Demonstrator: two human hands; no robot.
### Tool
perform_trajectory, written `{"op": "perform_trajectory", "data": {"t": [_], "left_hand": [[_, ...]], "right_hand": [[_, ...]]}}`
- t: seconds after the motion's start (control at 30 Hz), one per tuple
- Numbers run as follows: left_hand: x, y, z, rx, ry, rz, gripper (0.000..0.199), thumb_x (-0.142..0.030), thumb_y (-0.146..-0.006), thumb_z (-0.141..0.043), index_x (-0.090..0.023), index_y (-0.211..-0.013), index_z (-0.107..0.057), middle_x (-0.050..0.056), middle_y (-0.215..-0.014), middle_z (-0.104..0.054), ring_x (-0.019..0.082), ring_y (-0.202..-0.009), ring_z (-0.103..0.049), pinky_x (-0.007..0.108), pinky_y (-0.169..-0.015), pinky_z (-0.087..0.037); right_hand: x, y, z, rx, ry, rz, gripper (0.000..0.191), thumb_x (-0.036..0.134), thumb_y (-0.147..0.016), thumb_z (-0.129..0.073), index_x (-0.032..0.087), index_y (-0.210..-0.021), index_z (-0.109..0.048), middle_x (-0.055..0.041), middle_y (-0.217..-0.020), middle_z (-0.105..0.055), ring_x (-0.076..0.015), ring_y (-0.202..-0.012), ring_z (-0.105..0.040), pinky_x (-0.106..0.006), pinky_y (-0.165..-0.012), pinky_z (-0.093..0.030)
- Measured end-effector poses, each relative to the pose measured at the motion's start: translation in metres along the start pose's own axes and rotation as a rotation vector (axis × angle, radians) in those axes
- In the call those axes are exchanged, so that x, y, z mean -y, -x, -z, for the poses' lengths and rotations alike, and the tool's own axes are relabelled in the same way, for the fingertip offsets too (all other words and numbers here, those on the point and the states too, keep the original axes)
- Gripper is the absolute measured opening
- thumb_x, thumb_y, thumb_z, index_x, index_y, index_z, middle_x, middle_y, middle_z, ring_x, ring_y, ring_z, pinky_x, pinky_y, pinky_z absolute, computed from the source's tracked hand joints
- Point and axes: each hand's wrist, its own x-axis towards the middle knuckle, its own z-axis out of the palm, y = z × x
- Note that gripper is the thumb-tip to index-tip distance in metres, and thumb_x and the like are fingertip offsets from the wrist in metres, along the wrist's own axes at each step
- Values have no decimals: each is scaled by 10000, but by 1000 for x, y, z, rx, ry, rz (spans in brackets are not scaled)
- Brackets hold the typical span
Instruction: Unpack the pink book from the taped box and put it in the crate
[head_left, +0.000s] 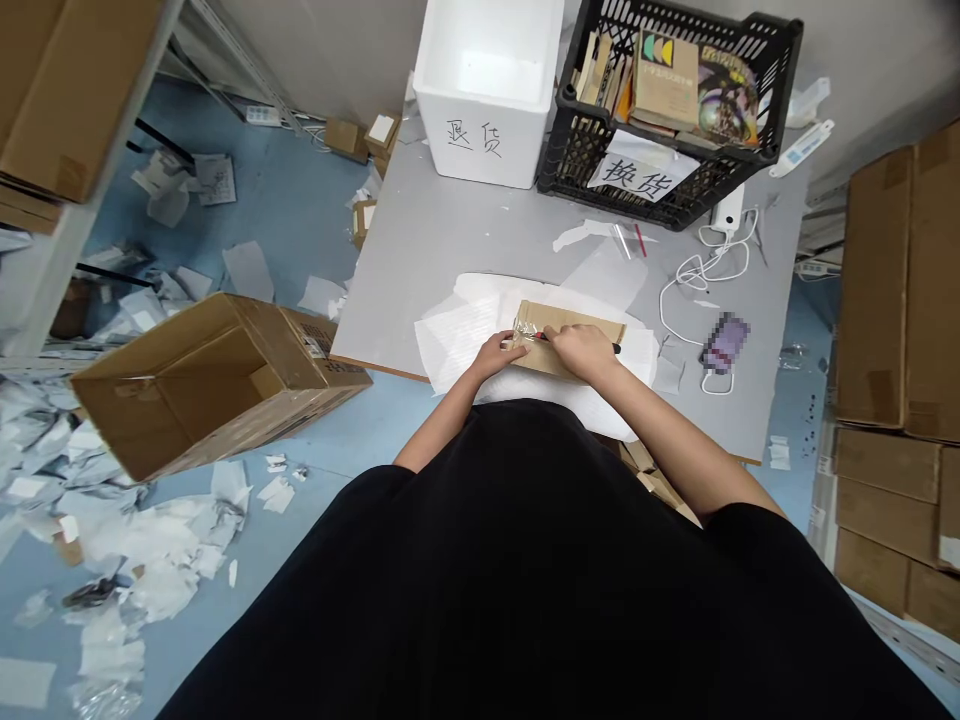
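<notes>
Box (576, 318) lies on the table (420, 230). Left hand (498, 355) grips its 9 o'clock end; right hand (581, 350) is closed around tool (616, 348). From box, white bin (450, 165) is at 11 o'clock, crate (570, 150) with books (667, 85) at 1.

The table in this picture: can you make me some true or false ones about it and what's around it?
1. Both the left hand and the right hand are at the brown cardboard. True.
2. The white box stands to the right of the black crate. False: it stands to the left.
3. There are books in the black crate. True.
4. The big open box is on top of the table. False: it is beside the table, lower down.
5. A white cord lies on the table. True.
</notes>
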Motion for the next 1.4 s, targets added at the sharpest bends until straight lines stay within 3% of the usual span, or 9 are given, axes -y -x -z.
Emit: {"op": "perform_trajectory", "data": {"t": [0.33, 0.63, 0.87, 1.17, 1.3, 1.4], "left_hand": [[-3, 4, 0, -5, -10, 15, 634, -503, -723, -756, -198, -1264, -634, 99, -1336, -612, 258, -1150, -588, 385, -1017, -472], [-6, 10, 0, -53, -6, 35, 628, -477, -745, -732, -180, -1289, -630, 103, -1336, -619, 260, -1171, -580, 375, -1044, -464], [-4, 10, 0, -44, 7, 24, 618, -499, -748, -713, -196, -1281, -638, 89, -1298, -651, 243, -1141, -607, 378, -1048, -473], [-8, 11, 2, -37, 4, 34, 638, -518, -747, -705, -177, -1282, -636, 106, -1290, -657, 254, -1117, -625, 373, -1012, -492], [-9, 14, 6, -32, -66, 31, 651, -522, -772, -688, -189, -1323, -594, 112, -1322, -627, 258, -1132, -612, 391, -1027, -485], [-15, 18, 7, -126, -208, -68, 797, -480, -773, -697, -221, -1475, -421, 130, -1470, -483, 276, -1240, -550, 408, -1048, -480]], "right_hand": [[5, -5, -7, 6, 26, 23, 420, 164, -966, -276, 56, -1287, -526, -218, -1016, -628, -214, -972, -651, -279, -851, -477], [-41, 38, -20, 65, 20, -91, 408, 123, -949, -314, 75, -1254, -581, -213, -994, -644, -248, -1010, -658, -311, -876, -464], [-84, 75, -51, 121, -5, -203, 403, 84, -913, -341, 98, -1216, -607, -205, -1015, -645, -256, -992, -652, -330, -869, -446], [-99, 89, -68, 57, -78, -235, 393, 102, -900, -403, 140, -1241, -593, -167, -962, -641, -208, -962, -625, -284, -872, -411], [-111, 102, -89, -24, -201, -338, 362, 236, -949, -430, 175, -1258, -608, -144, -971, -649, -184, -901, -622, -264, -835, -429], [-116, 112, -113, -108, -523, -420, 370, 347, -974, -454, 199, -1274, -614, -96, -957, -663, -125, -791, -614, -220, -779, -457]]}}
